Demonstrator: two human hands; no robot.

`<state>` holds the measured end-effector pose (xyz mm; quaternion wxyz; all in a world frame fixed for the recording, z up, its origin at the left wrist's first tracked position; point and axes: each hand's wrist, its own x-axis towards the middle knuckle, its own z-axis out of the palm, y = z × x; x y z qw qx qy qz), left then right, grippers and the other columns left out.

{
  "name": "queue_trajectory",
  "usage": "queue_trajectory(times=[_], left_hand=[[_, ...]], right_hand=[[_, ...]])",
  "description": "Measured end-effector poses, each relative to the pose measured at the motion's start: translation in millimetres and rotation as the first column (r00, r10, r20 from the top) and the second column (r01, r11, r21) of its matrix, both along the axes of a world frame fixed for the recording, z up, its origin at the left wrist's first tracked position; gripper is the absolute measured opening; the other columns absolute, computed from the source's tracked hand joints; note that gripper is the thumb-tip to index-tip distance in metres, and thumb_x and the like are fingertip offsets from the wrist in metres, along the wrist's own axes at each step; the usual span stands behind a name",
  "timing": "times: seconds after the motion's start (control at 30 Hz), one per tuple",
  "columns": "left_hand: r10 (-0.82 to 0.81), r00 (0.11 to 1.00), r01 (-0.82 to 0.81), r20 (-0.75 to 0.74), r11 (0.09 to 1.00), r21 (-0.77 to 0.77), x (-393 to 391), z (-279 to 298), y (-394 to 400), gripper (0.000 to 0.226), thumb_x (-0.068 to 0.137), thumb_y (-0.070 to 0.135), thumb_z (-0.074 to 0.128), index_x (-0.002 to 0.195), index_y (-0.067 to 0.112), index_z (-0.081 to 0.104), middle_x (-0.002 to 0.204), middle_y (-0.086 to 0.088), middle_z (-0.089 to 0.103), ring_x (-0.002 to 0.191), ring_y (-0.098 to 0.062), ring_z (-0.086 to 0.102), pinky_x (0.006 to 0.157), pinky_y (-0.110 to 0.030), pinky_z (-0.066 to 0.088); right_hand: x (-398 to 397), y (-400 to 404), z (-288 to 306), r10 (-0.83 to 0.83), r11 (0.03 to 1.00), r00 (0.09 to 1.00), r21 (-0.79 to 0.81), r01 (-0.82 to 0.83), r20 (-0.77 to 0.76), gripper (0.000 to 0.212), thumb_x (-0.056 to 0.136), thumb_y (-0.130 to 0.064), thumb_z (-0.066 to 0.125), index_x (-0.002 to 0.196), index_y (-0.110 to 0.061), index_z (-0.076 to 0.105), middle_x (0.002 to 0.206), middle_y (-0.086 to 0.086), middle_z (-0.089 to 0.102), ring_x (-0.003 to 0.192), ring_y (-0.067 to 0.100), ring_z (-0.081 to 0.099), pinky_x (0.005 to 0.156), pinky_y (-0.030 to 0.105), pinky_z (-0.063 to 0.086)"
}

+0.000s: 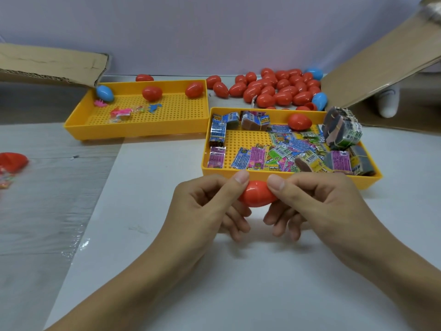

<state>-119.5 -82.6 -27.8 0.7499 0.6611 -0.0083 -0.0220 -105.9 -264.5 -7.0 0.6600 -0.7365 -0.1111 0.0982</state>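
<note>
A pale surface (167, 271) carries everything. One cardboard flap (372, 75) slants in from the right, and a second cardboard piece (47, 63) lies at the far left.

Two yellow perforated trays sit on the surface. The far tray (133, 130), off to the left, holds a blue egg (105, 93), two red ones and a few small toys (124, 113) in clear wrappers. The near tray (205, 149), straight ahead, holds a litter of printed packets (286, 149) and a loose egg (299, 121). Behind the near tray lies a heap of eggs (274, 89), nearly all red, with blue ones at its right edge. At the far left a red half shell (13, 161) lies on clear film.

Both hands meet just in front of the near tray's front wall. Between them is the red egg (256, 194), lying crosswise. The left hand (205, 206) pinches its left end, thumb on top and fingers curled beneath. The right hand (317, 204) mirrors that grip on the right end. The thumb tips almost meet over the middle, so the seam is covered. I cannot tell whether the halves are snapped tight or starting to part.

The egg's long axis runs straight from one hand to the other, so each hand owns one half and neither is nearer. Any pull apart or press together would likely go along that left-right line. The near tray lies directly beyond, a short reach forward.
</note>
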Motion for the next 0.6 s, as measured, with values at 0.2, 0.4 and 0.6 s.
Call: queue_trajectory(times=[0.2,0.4,0.6], left_hand=[[0.001,1.0,-0.001,0.001,0.999,0.04,-1.1,0.6,-2.9,0.041,0.086,0.046,0.063,0.06,0.016,0.069,0.056,-0.011,0.063,0.043,-0.02,0.06,0.04,-0.024,0.045],[-0.001,1.0,0.001,-0.01,1.0,0.002,-1.1,-1.4,-1.6,0.032,0.084,0.044,0.068,0.07,0.016,0.073,0.059,-0.011,0.064,0.048,-0.023,0.063,0.048,-0.026,0.052],[-0.047,0.996,0.05,0.071,0.998,-0.045,-3.3,-3.5,0.6,0.028,0.074,0.029,0.079,0.1,0.018,0.077,0.085,-0.012,0.074,0.073,-0.026,0.072,0.066,-0.034,0.06]], right_hand=[[-0.3,1.4,-0.8,0.0,1.0,1.0,-0.005,0.0,-0.007,0.037,0.082,-0.044,0.063,0.071,-0.01,0.071,0.06,0.013,0.07,0.045,0.021,0.064,0.039,0.022,0.045],[0.8,1.0,-1.9,-0.023,0.999,1.0,0.022,0.023,0.001,0.036,0.076,-0.046,0.066,0.073,-0.012,0.073,0.062,0.012,0.07,0.048,0.021,0.065,0.039,0.022,0.044],[0.5,-0.1,-7.4,-0.082,0.985,0.958,-0.123,0.12,0.275,0.027,0.083,-0.05,0.069,0.078,-0.024,0.074,0.063,0.001,0.067,0.049,0.011,0.059,0.044,0.02,0.042]])
